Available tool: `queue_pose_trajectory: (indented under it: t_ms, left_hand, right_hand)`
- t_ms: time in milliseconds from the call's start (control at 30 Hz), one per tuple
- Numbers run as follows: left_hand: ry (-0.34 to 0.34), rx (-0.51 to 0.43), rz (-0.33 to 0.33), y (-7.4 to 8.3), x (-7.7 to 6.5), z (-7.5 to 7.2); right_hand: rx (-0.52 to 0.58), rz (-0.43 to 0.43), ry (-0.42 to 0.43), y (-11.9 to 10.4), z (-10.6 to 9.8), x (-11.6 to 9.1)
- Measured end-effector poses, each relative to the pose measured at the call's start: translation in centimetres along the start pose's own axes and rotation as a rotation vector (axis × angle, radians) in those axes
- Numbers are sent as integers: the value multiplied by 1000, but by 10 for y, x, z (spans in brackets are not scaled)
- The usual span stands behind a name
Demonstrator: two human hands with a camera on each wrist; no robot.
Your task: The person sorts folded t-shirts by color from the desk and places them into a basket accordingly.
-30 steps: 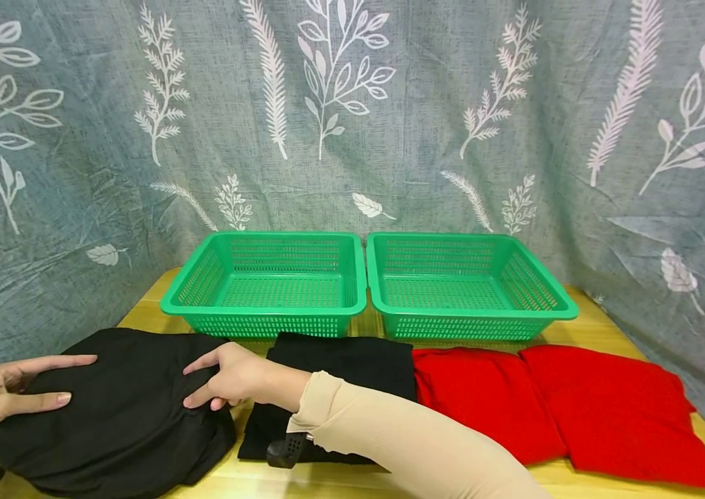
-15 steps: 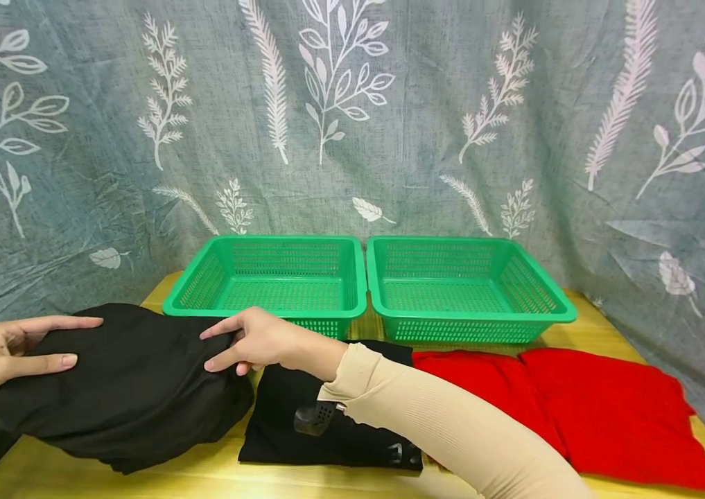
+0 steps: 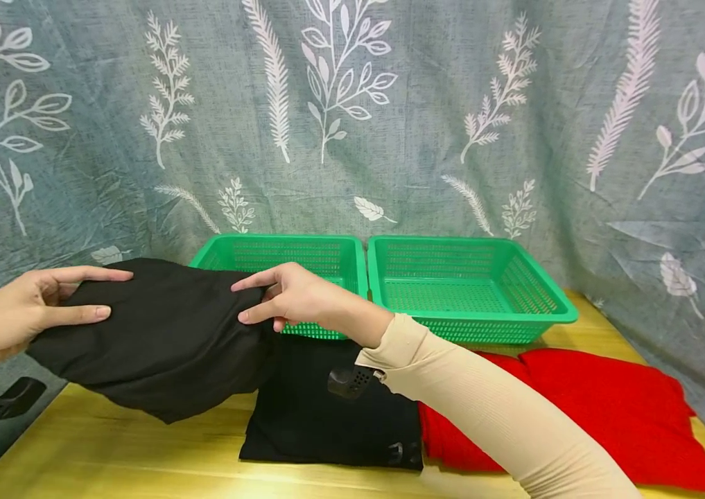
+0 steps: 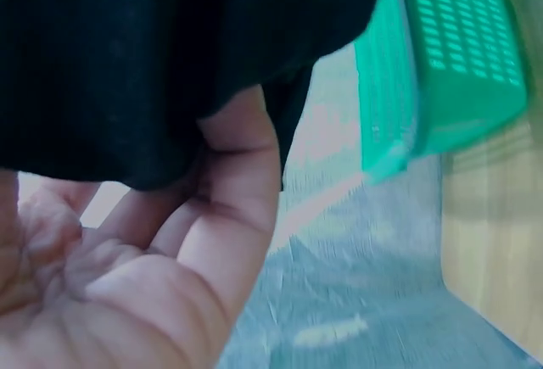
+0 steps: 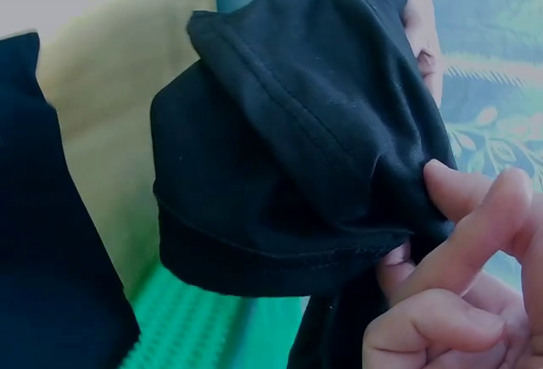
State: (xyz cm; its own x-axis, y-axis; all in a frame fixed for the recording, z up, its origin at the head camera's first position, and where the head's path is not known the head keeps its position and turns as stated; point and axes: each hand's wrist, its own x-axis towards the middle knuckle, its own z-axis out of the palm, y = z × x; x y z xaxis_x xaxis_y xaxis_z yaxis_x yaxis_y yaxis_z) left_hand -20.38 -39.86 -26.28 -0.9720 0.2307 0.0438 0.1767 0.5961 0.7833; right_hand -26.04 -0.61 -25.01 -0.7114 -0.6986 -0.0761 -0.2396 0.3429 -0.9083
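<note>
Lifted the rumpled black garment (image 3: 165, 339) higher and farther right since half a second ago, with left hand (image 3: 46, 305) at one side and right hand (image 3: 302, 298) at the other. Has each grip clamped on the rumpled black garment, pinching its edges between thumb and fingers. Holds it above the tabletop (image 3: 109, 443), sagging toward the bottom, and hides part of the left green basket (image 3: 283, 238) in the head view. Leaves most of the right green basket (image 3: 471, 319) in sight. Shows, on the tabletop, a flat black garment (image 3: 333, 430) just beside two red garments (image 3: 627, 409), one partly hidden behind the beige sleeve (image 3: 483, 402).
</note>
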Motion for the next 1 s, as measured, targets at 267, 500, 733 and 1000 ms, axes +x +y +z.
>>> queue_pose_trajectory:
  t_ms: [267,500,733,1000]
  left_hand:
    - [-98,-123,79,32,46,6]
    - [-111,-163,63,57,89,21]
    - [-78,-121,17,69,131,41]
    - [10,-118,44,71,166,59]
  right_hand:
    - [-36,21,107,-7,-53,-6]
    - [-54,71,200,1,-95,-1]
    - [-76,104,293,15,-122,7]
    - [-112,73,430,21,-140,21]
